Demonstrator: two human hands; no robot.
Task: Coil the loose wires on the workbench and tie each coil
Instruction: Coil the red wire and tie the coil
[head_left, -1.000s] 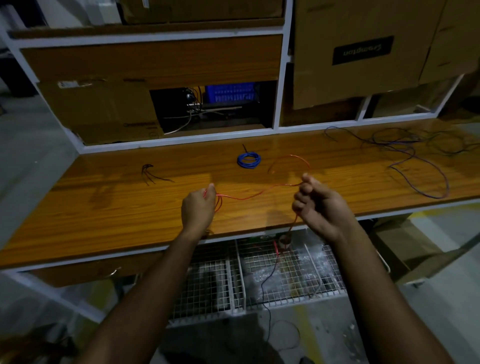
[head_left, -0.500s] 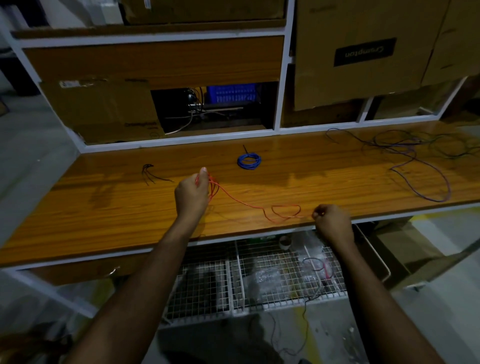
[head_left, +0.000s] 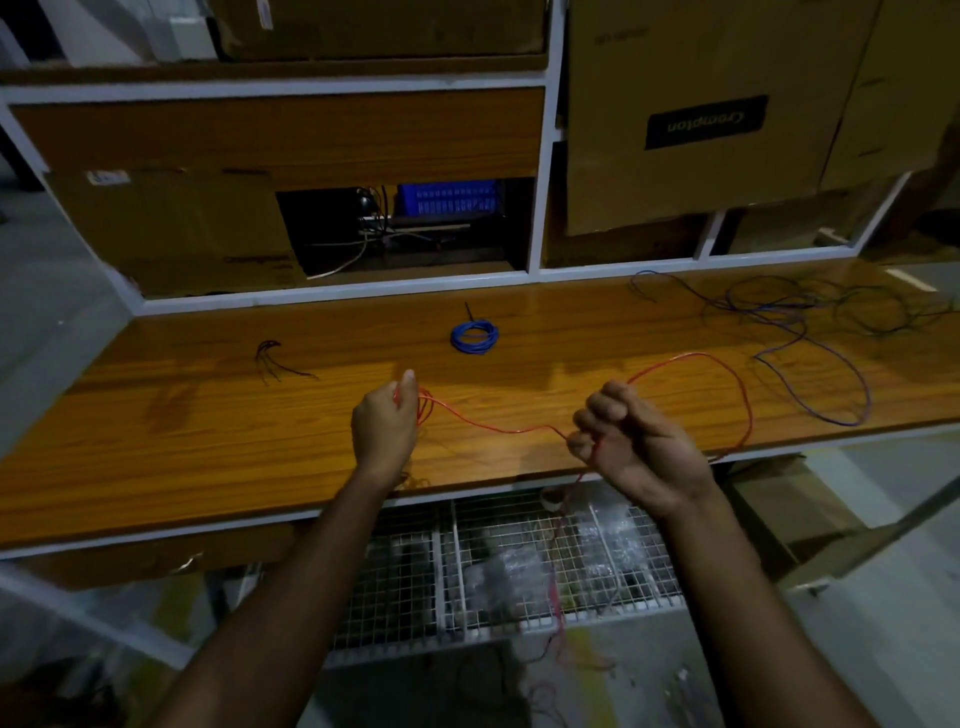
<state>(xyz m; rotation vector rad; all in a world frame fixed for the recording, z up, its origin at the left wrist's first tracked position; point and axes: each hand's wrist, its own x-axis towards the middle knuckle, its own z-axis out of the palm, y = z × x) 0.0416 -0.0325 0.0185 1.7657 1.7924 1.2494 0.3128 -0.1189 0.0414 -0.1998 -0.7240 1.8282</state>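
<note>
A thin red wire (head_left: 488, 427) runs over the wooden workbench (head_left: 208, 447) between my two hands. My left hand (head_left: 385, 425) pinches a few small red loops of it at the fingertips. My right hand (head_left: 626, 441) is closed in a fist around the wire further along. From that fist a large red loop arcs up and right, then drops over the front edge, and a tail hangs down toward the floor. A tied blue coil (head_left: 474, 336) lies further back on the bench.
A tangle of loose dark and blue wires (head_left: 810, 332) sprawls over the right end of the bench. Short black ties (head_left: 272, 357) lie at the left. Cardboard boxes (head_left: 706, 109) fill the shelves behind. A white wire rack (head_left: 498, 566) sits under the bench.
My right hand rose from the bench's front edge and moved right, pulling the red wire up into a wide loop. My left hand dropped slightly toward me, still holding the loops.
</note>
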